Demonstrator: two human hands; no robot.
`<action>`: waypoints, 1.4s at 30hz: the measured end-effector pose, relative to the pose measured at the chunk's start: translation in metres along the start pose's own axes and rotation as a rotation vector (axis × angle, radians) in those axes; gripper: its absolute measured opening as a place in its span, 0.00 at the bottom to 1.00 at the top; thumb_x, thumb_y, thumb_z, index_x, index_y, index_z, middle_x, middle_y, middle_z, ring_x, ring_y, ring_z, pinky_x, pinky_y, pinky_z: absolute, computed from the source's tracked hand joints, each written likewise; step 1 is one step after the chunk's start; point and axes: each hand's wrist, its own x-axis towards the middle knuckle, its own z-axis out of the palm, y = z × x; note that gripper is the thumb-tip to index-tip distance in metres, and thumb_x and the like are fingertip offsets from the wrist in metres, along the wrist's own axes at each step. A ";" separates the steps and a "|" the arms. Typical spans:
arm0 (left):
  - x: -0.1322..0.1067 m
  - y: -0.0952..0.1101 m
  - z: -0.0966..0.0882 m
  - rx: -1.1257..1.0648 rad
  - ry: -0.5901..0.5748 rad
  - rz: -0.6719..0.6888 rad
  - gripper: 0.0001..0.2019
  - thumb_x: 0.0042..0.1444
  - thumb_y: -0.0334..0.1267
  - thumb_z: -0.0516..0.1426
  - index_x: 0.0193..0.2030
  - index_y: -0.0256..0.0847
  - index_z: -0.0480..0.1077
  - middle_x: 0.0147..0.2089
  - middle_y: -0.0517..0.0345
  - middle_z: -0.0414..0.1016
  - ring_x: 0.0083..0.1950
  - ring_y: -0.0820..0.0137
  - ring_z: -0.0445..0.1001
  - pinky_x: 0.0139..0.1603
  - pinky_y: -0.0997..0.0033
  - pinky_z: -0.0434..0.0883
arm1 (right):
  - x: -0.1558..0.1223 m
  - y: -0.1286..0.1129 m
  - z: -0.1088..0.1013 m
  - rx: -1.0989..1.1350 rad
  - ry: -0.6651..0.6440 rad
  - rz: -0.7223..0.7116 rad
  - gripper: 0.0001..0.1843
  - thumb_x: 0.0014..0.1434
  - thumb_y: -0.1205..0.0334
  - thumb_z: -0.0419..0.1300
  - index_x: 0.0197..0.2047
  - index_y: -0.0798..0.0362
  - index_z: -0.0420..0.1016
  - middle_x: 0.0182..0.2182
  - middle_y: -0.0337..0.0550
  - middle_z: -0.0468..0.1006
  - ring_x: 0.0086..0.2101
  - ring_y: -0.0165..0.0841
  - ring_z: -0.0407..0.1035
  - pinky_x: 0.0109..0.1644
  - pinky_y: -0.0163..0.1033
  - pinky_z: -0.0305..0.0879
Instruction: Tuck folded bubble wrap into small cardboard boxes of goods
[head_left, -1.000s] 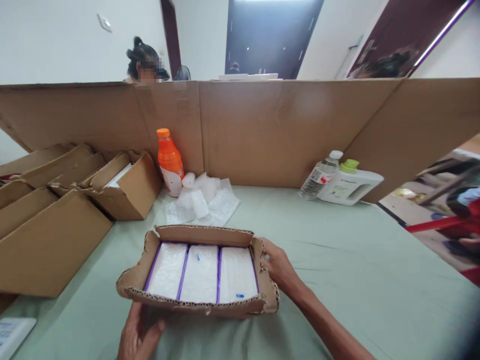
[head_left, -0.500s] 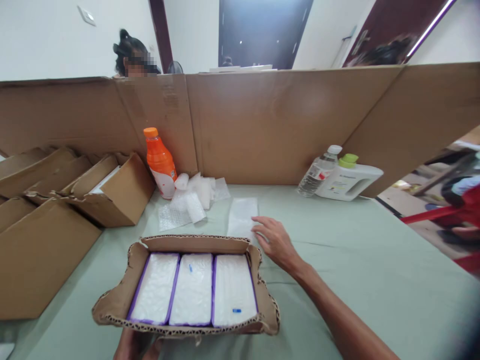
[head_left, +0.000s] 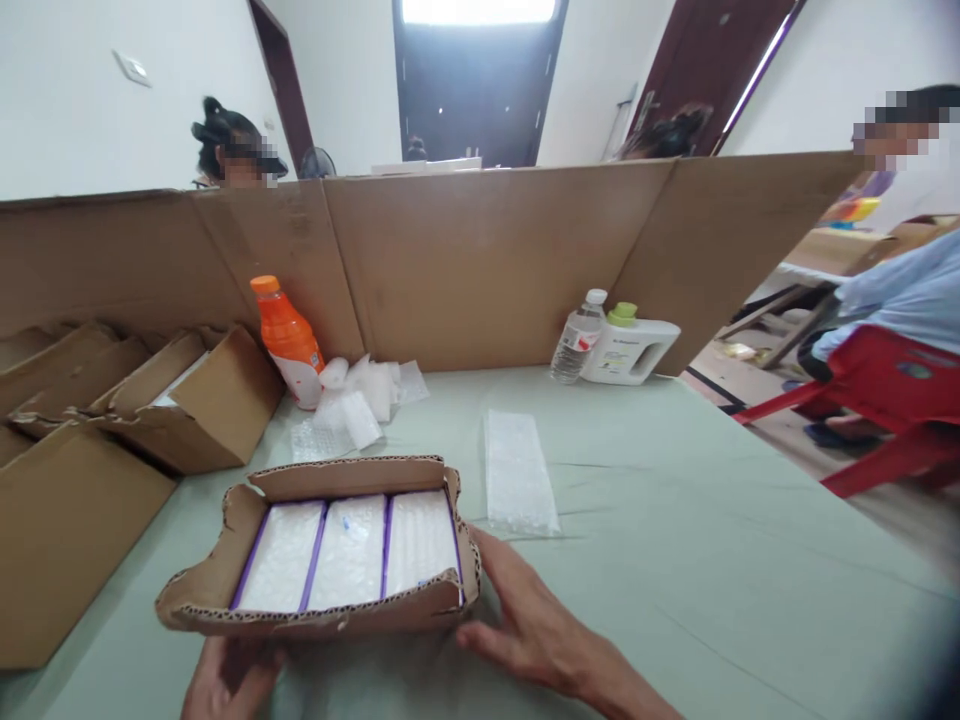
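A shallow cardboard tray (head_left: 247, 505) sits on the green table in front of me, tilted up at its near side. Three white bubble-wrapped packs (head_left: 349, 550) with purple edges lie side by side in it. My left hand (head_left: 225, 675) is under the tray's near left corner, its fingers hidden beneath the cardboard. My right hand (head_left: 525, 620) lies against the tray's near right corner, fingers stretched out along the table. A flat bubble-wrap sheet (head_left: 516, 482) lies on the table just right of the tray.
Open cardboard boxes (head_left: 187, 405) stand at the left. An orange bottle (head_left: 288, 340) and crumpled bubble wrap (head_left: 360, 400) are behind the tray. A water bottle (head_left: 576, 338) and a white jug (head_left: 634, 345) stand by the cardboard wall (head_left: 480, 270). Other people sit beyond it, and a red chair (head_left: 877, 385) is at the right.
My right hand pulled a bubble-wrap sheet out to the right of the tray, let it go and came back to the tray's near right corner. The view swung right.
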 end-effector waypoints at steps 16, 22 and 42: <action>0.116 0.031 0.108 -0.054 -0.163 0.232 0.23 0.47 0.45 0.64 0.49 0.38 0.69 0.44 0.55 0.75 0.46 0.65 0.72 0.48 0.69 0.69 | 0.103 0.048 -0.012 0.317 0.298 0.171 0.36 0.57 0.61 0.60 0.69 0.49 0.59 0.60 0.52 0.73 0.53 0.43 0.71 0.49 0.47 0.72; 0.109 0.008 0.105 0.002 -0.093 0.231 0.18 0.51 0.43 0.63 0.48 0.42 0.67 0.37 0.62 0.70 0.39 0.70 0.68 0.42 0.72 0.66 | 0.096 0.064 0.007 0.382 0.306 0.174 0.29 0.60 0.60 0.61 0.64 0.49 0.67 0.57 0.49 0.76 0.50 0.41 0.73 0.52 0.48 0.73; 0.103 0.008 0.103 0.090 0.032 0.350 0.32 0.51 0.40 0.59 0.64 0.38 0.62 0.62 0.42 0.68 0.62 0.53 0.69 0.57 0.56 0.70 | 0.019 0.043 -0.036 -0.690 0.234 0.303 0.11 0.63 0.68 0.54 0.41 0.53 0.79 0.42 0.53 0.81 0.42 0.45 0.74 0.47 0.48 0.68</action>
